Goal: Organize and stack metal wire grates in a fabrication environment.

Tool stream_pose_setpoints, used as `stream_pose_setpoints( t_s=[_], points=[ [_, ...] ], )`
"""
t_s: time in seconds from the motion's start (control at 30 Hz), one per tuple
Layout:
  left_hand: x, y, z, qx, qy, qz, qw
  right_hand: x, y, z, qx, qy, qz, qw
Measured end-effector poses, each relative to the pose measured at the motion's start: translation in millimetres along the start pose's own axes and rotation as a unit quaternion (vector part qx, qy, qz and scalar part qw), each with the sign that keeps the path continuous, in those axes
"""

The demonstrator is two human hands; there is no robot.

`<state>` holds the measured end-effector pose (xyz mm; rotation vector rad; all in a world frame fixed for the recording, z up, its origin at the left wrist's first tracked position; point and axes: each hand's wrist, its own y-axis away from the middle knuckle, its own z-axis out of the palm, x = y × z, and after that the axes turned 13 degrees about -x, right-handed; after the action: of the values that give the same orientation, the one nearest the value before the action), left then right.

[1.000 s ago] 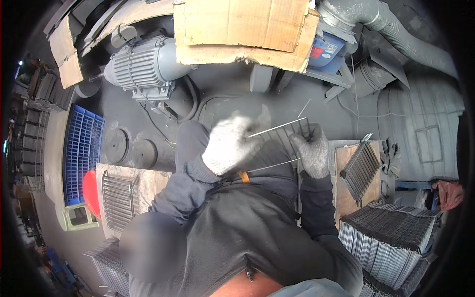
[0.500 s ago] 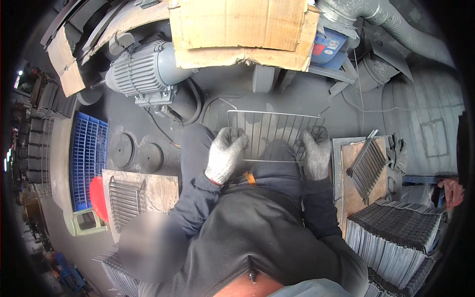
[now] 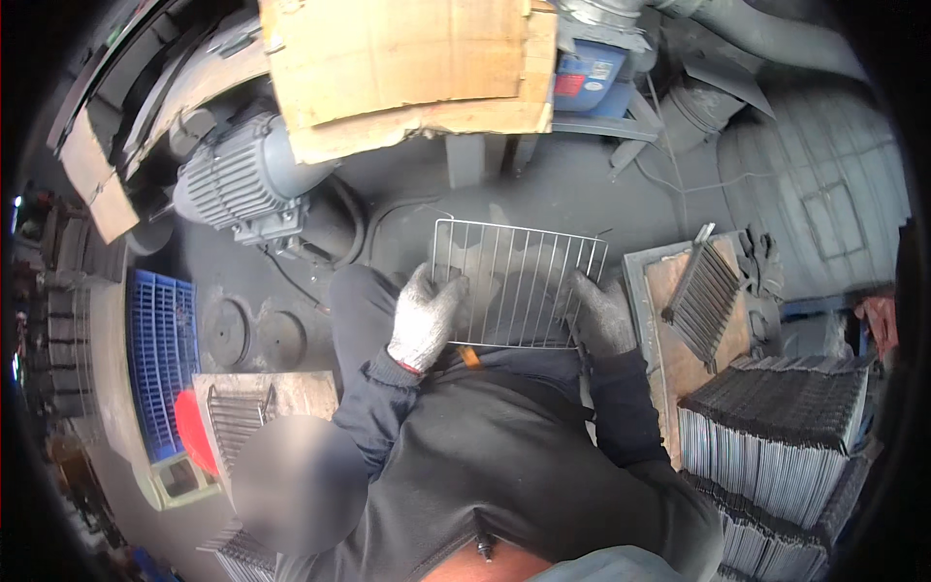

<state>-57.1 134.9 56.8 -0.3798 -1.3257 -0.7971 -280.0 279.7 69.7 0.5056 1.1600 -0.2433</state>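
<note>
A rectangular wire rack with thin parallel bars lies flat over my lap. My left hand, in a grey knit glove, grips its left edge. My right hand, in a darker soiled glove, grips its right edge. Dark sleeves run from both hands down to my dark jacket at the bottom of the view.
A grey electric motor sits upper left under cardboard sheets. Right of me a wooden board carries a leaning wire rack, and stacks of racks stand lower right. A blue crate and another rack lie at left.
The rack was seen edge-on and tilted a second ago; it has been turned flat and now faces up over my lap, with both hands at its sides.
</note>
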Motion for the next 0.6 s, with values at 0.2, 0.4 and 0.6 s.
stream_pose_setpoints(
  t_s=[0.2,0.4,0.6],
  points=[
    [-5,-2,15,-0.021,-0.092,-0.024,0.995,-10,17,-66,-0.018,-0.144,-0.094,0.985],
    [-22,-13,5,0.047,0.034,0.008,0.998,-62,67,-144,0.303,0.042,-0.366,0.879],
    [-28,-10,9,-0.027,0.05,-0.021,0.998,-62,74,-225,0.435,0.761,-0.078,0.475]
  ],
)
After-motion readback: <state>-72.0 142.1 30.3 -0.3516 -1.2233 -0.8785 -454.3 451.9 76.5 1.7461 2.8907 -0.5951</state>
